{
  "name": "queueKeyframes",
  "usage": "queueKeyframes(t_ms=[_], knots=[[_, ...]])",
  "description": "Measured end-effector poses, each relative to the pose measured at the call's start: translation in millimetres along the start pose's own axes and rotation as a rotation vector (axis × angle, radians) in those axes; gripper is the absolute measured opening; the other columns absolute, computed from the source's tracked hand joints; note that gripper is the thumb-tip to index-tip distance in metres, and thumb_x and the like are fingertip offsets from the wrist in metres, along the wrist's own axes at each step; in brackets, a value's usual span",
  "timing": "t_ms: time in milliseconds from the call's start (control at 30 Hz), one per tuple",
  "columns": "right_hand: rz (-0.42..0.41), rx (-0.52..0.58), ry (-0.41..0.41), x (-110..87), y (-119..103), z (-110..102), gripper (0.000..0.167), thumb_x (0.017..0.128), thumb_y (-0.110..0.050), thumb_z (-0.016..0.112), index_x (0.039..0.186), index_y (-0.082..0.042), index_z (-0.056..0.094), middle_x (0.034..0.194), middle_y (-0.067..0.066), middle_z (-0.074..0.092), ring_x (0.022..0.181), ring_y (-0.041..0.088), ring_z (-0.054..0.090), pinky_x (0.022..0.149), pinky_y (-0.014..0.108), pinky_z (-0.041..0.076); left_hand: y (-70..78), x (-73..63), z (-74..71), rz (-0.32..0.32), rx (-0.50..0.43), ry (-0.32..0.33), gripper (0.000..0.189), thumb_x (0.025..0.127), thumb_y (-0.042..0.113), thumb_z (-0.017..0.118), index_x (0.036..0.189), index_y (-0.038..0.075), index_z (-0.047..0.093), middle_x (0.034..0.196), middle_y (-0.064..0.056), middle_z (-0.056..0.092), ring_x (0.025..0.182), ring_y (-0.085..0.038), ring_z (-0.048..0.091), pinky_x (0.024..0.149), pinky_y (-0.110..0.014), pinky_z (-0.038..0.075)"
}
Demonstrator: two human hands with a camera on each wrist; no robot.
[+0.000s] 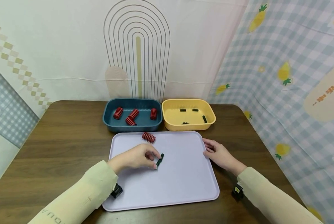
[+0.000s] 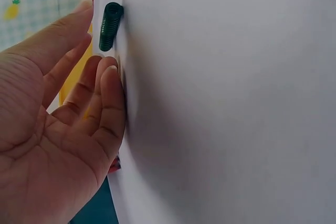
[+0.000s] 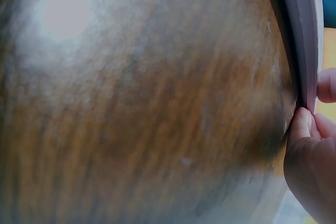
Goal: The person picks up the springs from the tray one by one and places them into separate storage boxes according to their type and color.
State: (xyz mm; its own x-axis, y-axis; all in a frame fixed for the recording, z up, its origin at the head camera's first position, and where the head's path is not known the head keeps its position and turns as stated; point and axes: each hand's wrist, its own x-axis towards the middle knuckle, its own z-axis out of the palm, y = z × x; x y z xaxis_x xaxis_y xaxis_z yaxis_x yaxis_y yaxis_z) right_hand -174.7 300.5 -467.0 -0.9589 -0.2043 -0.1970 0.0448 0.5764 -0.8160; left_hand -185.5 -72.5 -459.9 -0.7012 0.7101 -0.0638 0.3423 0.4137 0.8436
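Note:
My left hand (image 1: 141, 156) is over the lavender tray (image 1: 183, 174), thumb and fingers apart around two small dark green springs (image 1: 159, 162) lying end to end. In the left wrist view the green springs (image 2: 110, 27) lie just beyond the fingertips, and no finger is seen pinching them. My right hand (image 1: 218, 154) holds the tray's right edge. The right wrist view has its thumb on one side of the tray rim (image 3: 310, 51) and its fingers (image 3: 302, 124) on the other. A larger red spring (image 1: 148, 137) rests near the tray's back edge.
Behind the tray, a dark blue bin (image 1: 131, 128) contains several red springs (image 1: 153, 114). Beside it, a yellow bin (image 1: 189, 127) contains several small green springs (image 1: 204, 119). All stand on a brown wooden table (image 1: 71, 146), with patterned cloth (image 1: 194, 46) behind.

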Motion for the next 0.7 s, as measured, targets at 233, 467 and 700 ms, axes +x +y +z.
queueKeyframes(t_ms=[233,467,700], knots=[[-0.007,0.0,-0.001,3.2,4.8,-0.4,0.059,0.095,-0.01,0.062,0.148,-0.008,0.038,0.14,0.018,0.045,0.13,0.026,0.045,0.097,0.023,0.044,2.7,-0.9,2.2,-0.008,0.027,-0.008,0.024,0.077,0.014,0.082,0.099,0.014,0.074,0.099,0.0,0.062,0.091,-0.017,0.056,0.079,-0.03,0.048],[0.007,0.007,-0.013,-8.7,-21.7,0.0,0.058,0.094,-0.005,0.06,0.147,-0.001,0.036,0.139,0.022,0.045,0.13,0.03,0.044,0.098,0.026,0.044,4.3,0.4,4.5,-0.039,0.032,-0.01,0.024,0.077,0.012,0.082,0.098,0.013,0.071,0.095,-0.001,0.062,0.089,-0.017,0.055,0.078,-0.031,0.047],[0.016,0.004,-0.019,-12.9,-30.9,-0.2,0.057,0.095,-0.005,0.059,0.147,0.0,0.036,0.14,0.023,0.043,0.131,0.031,0.043,0.099,0.026,0.043,6.5,1.9,7.9,-0.045,0.047,-0.012,0.028,0.077,0.011,0.082,0.1,0.012,0.068,0.092,-0.001,0.063,0.087,-0.018,0.056,0.076,-0.032,0.047]])
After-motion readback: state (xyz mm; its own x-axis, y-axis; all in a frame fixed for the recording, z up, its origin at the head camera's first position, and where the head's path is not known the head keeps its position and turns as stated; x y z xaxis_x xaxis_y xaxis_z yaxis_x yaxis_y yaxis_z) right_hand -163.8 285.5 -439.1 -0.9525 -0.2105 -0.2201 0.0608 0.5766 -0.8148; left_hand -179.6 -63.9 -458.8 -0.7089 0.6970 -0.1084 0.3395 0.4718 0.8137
